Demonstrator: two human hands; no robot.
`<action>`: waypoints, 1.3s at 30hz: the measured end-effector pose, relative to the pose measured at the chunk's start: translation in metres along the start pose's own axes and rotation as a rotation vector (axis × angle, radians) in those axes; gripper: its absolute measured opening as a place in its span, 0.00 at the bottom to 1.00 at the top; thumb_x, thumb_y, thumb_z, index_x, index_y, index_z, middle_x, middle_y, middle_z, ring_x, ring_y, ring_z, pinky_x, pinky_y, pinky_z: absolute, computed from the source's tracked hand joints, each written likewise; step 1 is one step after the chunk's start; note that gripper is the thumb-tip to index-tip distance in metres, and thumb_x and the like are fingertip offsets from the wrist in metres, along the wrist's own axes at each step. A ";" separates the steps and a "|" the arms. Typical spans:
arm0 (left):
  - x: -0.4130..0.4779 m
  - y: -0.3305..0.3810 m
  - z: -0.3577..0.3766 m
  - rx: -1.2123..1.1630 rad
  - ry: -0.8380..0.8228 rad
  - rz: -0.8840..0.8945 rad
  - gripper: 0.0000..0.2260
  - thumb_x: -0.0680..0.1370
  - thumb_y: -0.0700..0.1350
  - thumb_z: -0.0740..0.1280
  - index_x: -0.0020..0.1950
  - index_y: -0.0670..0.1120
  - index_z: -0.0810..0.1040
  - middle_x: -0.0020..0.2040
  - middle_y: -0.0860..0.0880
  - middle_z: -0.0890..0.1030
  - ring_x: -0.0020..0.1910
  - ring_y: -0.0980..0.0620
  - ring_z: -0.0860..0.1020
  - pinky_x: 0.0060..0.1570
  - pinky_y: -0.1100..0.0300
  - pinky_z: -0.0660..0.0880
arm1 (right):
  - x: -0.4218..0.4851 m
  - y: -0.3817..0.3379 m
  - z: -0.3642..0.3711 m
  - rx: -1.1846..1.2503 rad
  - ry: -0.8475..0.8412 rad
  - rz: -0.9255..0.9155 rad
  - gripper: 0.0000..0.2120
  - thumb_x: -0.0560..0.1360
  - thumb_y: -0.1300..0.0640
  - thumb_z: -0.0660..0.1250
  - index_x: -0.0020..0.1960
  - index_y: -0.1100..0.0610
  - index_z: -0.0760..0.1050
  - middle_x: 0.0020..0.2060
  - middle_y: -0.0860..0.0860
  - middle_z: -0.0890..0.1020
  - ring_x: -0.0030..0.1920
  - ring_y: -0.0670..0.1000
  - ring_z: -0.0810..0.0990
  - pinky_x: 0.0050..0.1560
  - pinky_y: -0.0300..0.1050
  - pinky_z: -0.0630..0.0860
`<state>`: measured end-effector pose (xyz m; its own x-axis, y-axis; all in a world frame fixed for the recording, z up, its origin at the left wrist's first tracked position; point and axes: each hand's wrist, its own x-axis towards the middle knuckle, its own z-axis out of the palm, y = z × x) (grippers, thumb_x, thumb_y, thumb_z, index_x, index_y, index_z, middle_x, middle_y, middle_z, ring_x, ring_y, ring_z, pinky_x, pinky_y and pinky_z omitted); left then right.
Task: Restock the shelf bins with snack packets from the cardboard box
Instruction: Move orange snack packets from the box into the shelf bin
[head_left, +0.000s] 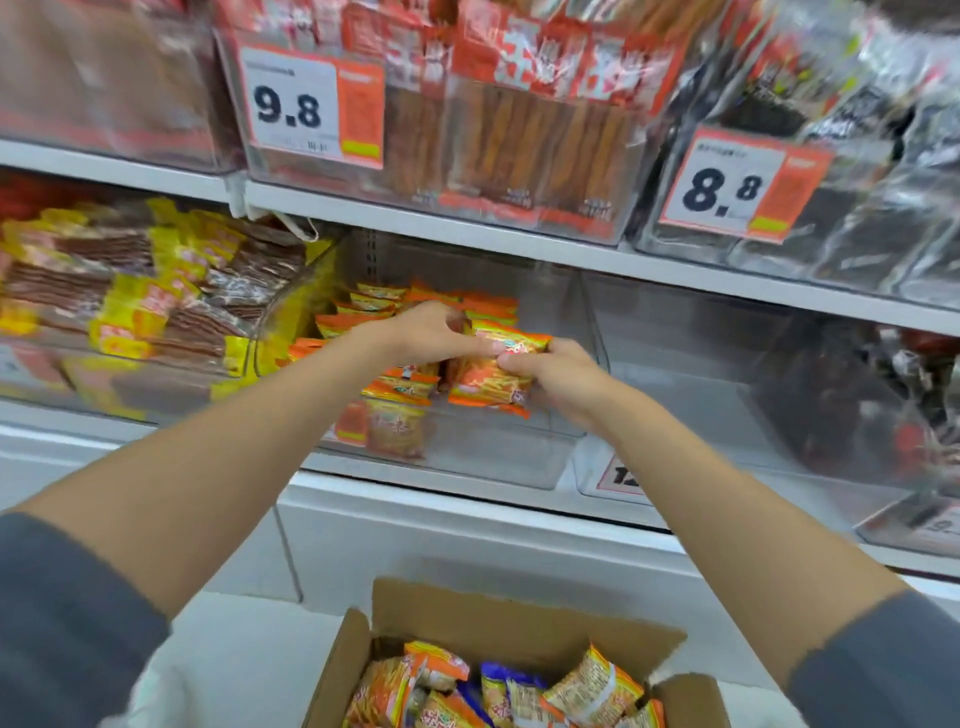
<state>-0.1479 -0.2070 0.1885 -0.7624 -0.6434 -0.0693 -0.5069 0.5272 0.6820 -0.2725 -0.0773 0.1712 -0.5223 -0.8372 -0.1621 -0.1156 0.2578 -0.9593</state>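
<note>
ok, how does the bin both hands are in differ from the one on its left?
Contents: the centre bin holds orange packets; the left bin holds yellow-and-brown packets.
Fill: the centre bin is part full, bare on its right; the left bin is heaped.
Hands: the left hand and right hand both pinch the held packet over the centre bin; none touches the left bin.
Shared: clear plastic, same shelf level.

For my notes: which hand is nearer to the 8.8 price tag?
Right. The right hand is below and left of the 8.8 price tag; the left hand is farther left.
</note>
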 end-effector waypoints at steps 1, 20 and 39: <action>0.007 -0.006 -0.002 0.101 -0.055 -0.028 0.19 0.71 0.64 0.71 0.48 0.50 0.77 0.53 0.47 0.75 0.55 0.47 0.74 0.54 0.57 0.69 | 0.007 0.005 0.004 -0.005 -0.028 0.041 0.12 0.73 0.63 0.72 0.56 0.62 0.78 0.53 0.60 0.83 0.47 0.55 0.83 0.54 0.53 0.80; 0.034 -0.063 -0.001 0.334 -0.211 0.140 0.32 0.73 0.58 0.72 0.75 0.62 0.63 0.79 0.53 0.55 0.78 0.48 0.55 0.75 0.50 0.56 | 0.045 0.025 0.031 -0.079 -0.121 0.153 0.34 0.70 0.63 0.76 0.68 0.50 0.62 0.57 0.52 0.78 0.50 0.53 0.82 0.48 0.48 0.82; 0.022 -0.064 0.002 0.220 -0.057 0.175 0.30 0.72 0.56 0.74 0.72 0.59 0.70 0.75 0.51 0.67 0.73 0.48 0.65 0.70 0.52 0.65 | 0.035 0.022 0.023 -0.168 -0.117 0.028 0.36 0.71 0.62 0.76 0.74 0.50 0.64 0.56 0.49 0.77 0.53 0.51 0.79 0.45 0.44 0.81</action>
<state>-0.1335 -0.2541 0.1424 -0.8643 -0.5029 -0.0094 -0.4358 0.7394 0.5133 -0.2738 -0.1123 0.1388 -0.4269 -0.8763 -0.2231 -0.2471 0.3504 -0.9034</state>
